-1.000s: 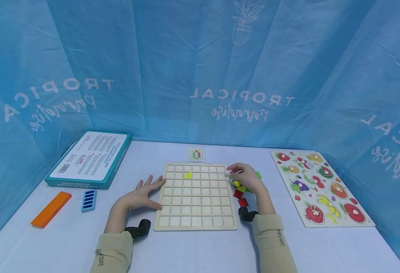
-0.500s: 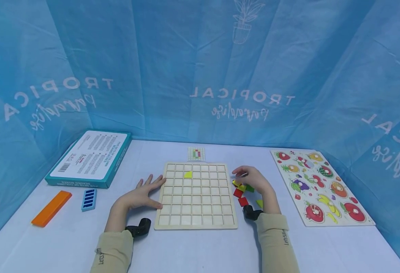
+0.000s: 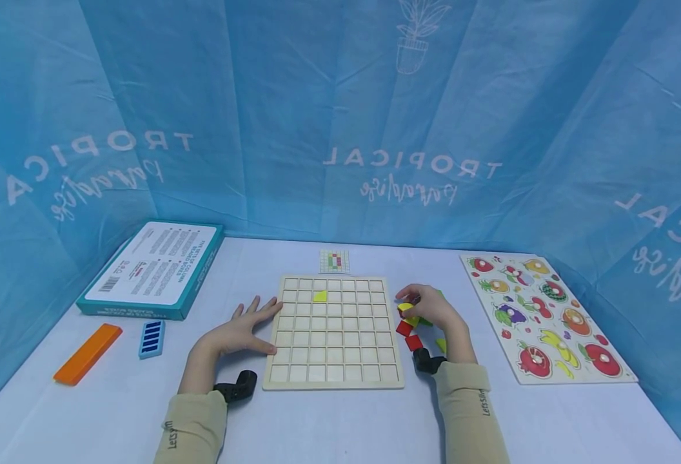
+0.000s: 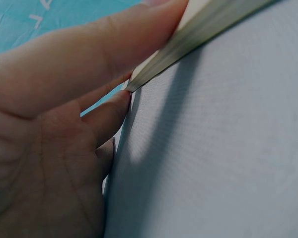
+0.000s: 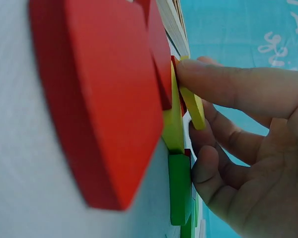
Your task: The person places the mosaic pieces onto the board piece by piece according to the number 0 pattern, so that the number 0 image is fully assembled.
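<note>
A pale tabletop [image 3: 329, 425] is lying under a blue printed backdrop, and both hands are working at its middle. The right hand [image 3: 433, 308] is curling over a small heap of coloured tiles [image 3: 410, 325] just right of the wooden grid board [image 3: 333, 361]; the right wrist view is showing its fingertips [image 5: 188, 74] pinching a yellow tile [image 5: 193, 106] at the top of the heap, with a red tile [image 5: 99, 99] and a green tile [image 5: 180, 186] lying beside it. The left hand [image 3: 240, 332] is resting flat with fingers spread, its fingertips pressing the left edge of the board, holding nothing. The heap is sitting directly under the right hand and well apart from the left, so the right hand is the nearer one, and the board's empty cells are lying to the left of that hand. One yellow piece [image 3: 320, 296] is already sitting in the board's far rows. A small pattern card [image 3: 334, 261] is lying just beyond the board's far edge. Further out, a fruit puzzle board [image 3: 549, 319] is lying at the right, and a teal box [image 3: 151, 270], a blue block [image 3: 151, 338] and an orange bar [image 3: 87, 354] are lying at the left.
</note>
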`<state>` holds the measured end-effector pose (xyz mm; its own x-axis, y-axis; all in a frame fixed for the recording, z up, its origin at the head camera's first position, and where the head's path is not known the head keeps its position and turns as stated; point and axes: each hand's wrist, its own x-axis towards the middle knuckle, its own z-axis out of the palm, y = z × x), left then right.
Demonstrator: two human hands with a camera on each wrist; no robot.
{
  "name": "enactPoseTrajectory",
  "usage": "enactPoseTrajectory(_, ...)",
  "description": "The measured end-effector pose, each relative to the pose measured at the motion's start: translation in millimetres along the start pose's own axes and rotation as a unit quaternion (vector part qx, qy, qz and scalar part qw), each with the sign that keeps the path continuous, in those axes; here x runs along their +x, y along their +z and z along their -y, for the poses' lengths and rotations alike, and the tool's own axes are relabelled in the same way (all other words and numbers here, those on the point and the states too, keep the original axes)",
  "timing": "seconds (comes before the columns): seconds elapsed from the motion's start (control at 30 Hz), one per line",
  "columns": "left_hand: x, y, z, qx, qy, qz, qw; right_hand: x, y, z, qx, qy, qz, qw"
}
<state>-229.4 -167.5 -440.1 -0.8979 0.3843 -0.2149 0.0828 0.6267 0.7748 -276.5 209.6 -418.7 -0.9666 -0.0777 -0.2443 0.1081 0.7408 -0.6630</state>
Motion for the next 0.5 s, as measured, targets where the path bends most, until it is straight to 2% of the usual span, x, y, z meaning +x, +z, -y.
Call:
enactPoseTrajectory(0.23,-0.3,-0.4,-0.3,0.002,0.003,0.001,1.0000,0.6,-0.7,-2.6,-0.001,0.007,-0.020,1.000)
enactPoseTrajectory(0.5,0.1,0.0,0.0,0.004,0.003,0.000,1.0000,-0.5,-2.8,-2.8,0.031,0.013,-0.038,0.999)
